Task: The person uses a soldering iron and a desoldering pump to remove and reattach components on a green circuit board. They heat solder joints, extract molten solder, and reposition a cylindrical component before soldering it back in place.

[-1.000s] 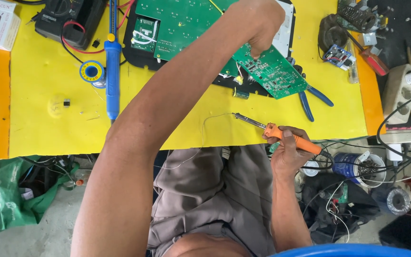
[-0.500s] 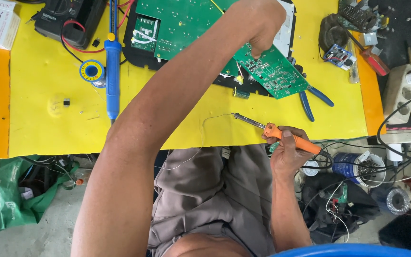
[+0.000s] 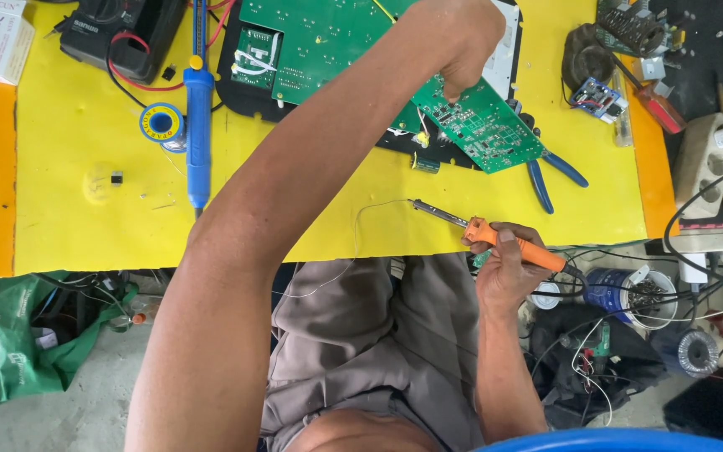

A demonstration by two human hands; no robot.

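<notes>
Gripping an orange-handled soldering iron [image 3: 495,236] in a closed fist, the person's right hand [image 3: 505,269] sits at the near edge of the yellow bench mat [image 3: 85,226], right of centre, with the iron's metal tip lying low over the mat and pointing left toward a thin loose wire [image 3: 355,238]. The left hand [image 3: 460,42] reaches across to the far edge, its fingers pinched shut on the upper corner of a small green circuit board [image 3: 480,125] that tilts over a larger green board [image 3: 328,38]. Blue-handled pliers [image 3: 550,172] lie just right of the small board, while a blue desoldering pump [image 3: 198,117] and a solder spool [image 3: 161,123] rest toward the mat's far left corner.
</notes>
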